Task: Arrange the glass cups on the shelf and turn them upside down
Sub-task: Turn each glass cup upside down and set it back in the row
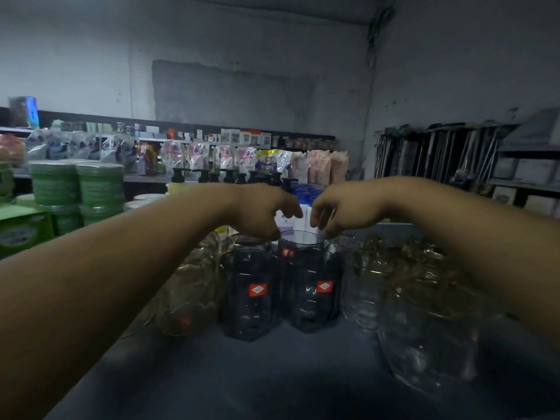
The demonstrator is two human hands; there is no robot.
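Note:
Several clear glass cups with red stickers stand on a dark grey shelf (272, 374). The front left cup (250, 294) and the front right cup (316, 291) are side by side. Behind them is a rear cup (298, 241) with its rim up. My left hand (266, 212) grips that rim on its left side. My right hand (336, 212) pinches the rim on its right side. More clear cups (424, 322) crowd the right, and another leans at the left (191, 286).
Beyond the shelf are pump bottles (242, 177), refill pouches (230, 157) and stacks of green lids (75, 189) at the left. Dark racks of hanging tools (439, 153) fill the right wall. The shelf's front strip lies in front of the cups.

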